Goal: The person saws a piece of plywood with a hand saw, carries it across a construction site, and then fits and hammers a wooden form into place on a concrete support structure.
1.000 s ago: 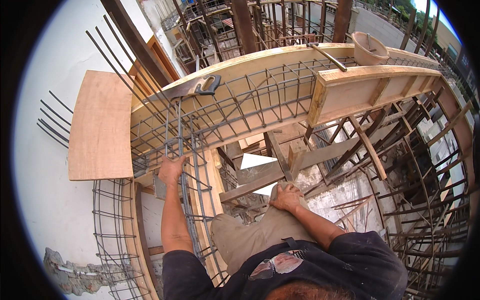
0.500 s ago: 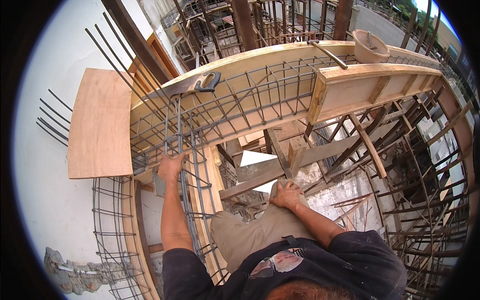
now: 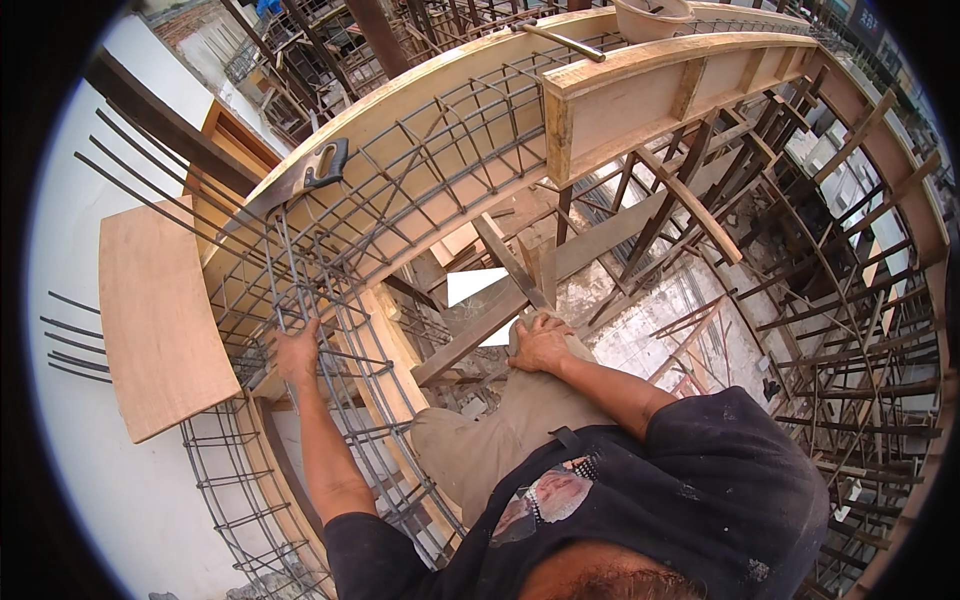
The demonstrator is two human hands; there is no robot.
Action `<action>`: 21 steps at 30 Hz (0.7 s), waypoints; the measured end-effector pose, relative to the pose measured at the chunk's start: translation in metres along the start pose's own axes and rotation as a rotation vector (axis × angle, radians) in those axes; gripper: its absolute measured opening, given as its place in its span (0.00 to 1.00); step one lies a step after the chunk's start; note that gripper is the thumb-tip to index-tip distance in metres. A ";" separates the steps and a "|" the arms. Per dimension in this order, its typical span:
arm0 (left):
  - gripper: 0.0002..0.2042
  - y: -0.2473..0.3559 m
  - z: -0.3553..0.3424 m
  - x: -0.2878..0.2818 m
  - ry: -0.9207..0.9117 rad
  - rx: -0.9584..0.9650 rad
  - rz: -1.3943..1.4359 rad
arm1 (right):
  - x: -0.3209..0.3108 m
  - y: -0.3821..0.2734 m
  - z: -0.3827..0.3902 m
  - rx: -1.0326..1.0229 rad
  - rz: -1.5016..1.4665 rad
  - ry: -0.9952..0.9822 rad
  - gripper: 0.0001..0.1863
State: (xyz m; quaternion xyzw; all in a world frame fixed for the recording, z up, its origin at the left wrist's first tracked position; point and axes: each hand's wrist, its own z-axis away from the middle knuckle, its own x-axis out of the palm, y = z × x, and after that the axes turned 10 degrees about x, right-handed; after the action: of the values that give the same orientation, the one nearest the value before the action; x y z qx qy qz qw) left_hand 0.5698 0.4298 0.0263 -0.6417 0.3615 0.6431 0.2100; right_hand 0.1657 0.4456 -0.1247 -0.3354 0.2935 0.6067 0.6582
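Observation:
My left hand (image 3: 296,355) is closed around a steel reinforcing bar (image 3: 277,285) where the rebar cages meet; the fingertips are partly hidden. My right hand (image 3: 540,342) lies on my bent knee, fingers draped over the trouser cloth, holding nothing. Beyond my left hand, a handsaw (image 3: 290,188) with a black and pale handle leans across the inner face of the curved wooden formwork (image 3: 420,88). The rebar cage (image 3: 440,160) runs along inside that formwork. A curved plywood sheet (image 3: 160,320) sits left of my left hand, over the corner of the cages.
A hammer (image 3: 565,42) rests across the formwork's top edges, beside a pale bucket (image 3: 655,22). Bar ends (image 3: 75,335) stick out at the white wall. Right of my knee, timber props (image 3: 690,205) and scaffolding (image 3: 870,400) stand over a drop to a lower floor.
My view has turned, so the formwork, saw and hammer sit farther left and higher in the picture. My left hand stays on the bar and my right hand on the knee.

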 end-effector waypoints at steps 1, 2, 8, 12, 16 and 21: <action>0.48 -0.001 0.000 -0.005 0.009 -0.005 0.000 | -0.001 -0.002 0.000 -0.009 0.001 0.006 0.50; 0.48 -0.001 0.001 -0.008 0.004 -0.012 -0.010 | -0.002 -0.002 0.002 -0.019 -0.009 0.016 0.50; 0.47 0.006 0.007 -0.018 -0.001 -0.030 -0.009 | -0.004 -0.005 0.003 -0.025 0.011 0.000 0.52; 0.48 0.005 0.009 -0.018 0.027 0.008 0.023 | -0.002 -0.007 0.004 -0.011 0.004 0.011 0.51; 0.49 0.005 0.009 -0.018 0.023 -0.020 0.006 | -0.006 -0.008 0.006 -0.007 0.004 0.000 0.51; 0.45 0.012 0.014 -0.024 0.012 -0.038 0.001 | -0.004 -0.007 0.003 0.000 0.024 -0.007 0.53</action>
State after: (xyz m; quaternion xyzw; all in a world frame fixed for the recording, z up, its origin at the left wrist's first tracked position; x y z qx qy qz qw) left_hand 0.5531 0.4368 0.0508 -0.6490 0.3510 0.6461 0.1953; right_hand 0.1722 0.4455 -0.1187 -0.3296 0.2952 0.6156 0.6521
